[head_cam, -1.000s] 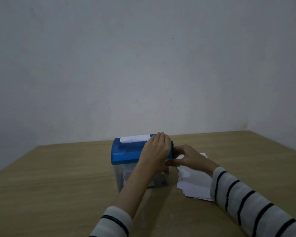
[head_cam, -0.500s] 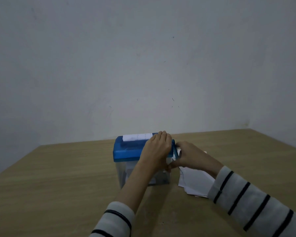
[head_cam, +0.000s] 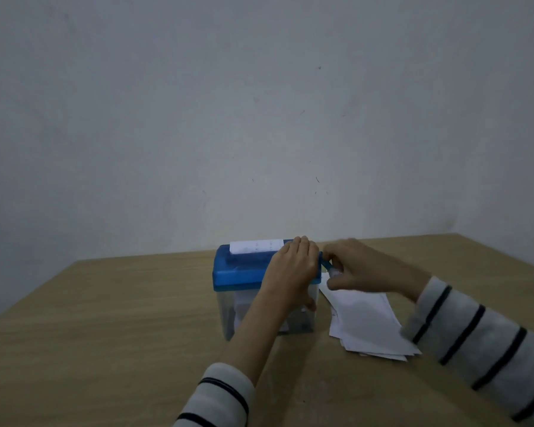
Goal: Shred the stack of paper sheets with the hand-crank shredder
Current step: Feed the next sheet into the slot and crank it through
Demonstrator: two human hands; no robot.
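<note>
Left hand (head_cam: 293, 266) clamps down over my little blue hand-crank shredder (head_cam: 244, 272) mid-bench, right hand (head_cam: 356, 266) pinches its crank (head_cam: 326, 261). Light plastic, so I reckon it'll skid unless pinned. Floppy paper stack (head_cam: 367, 325) lies just right.

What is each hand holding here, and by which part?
Left hand grips the blue-lidded clear plastic shredder over its lid's right end; right hand pinches its blue crank handle.
</note>
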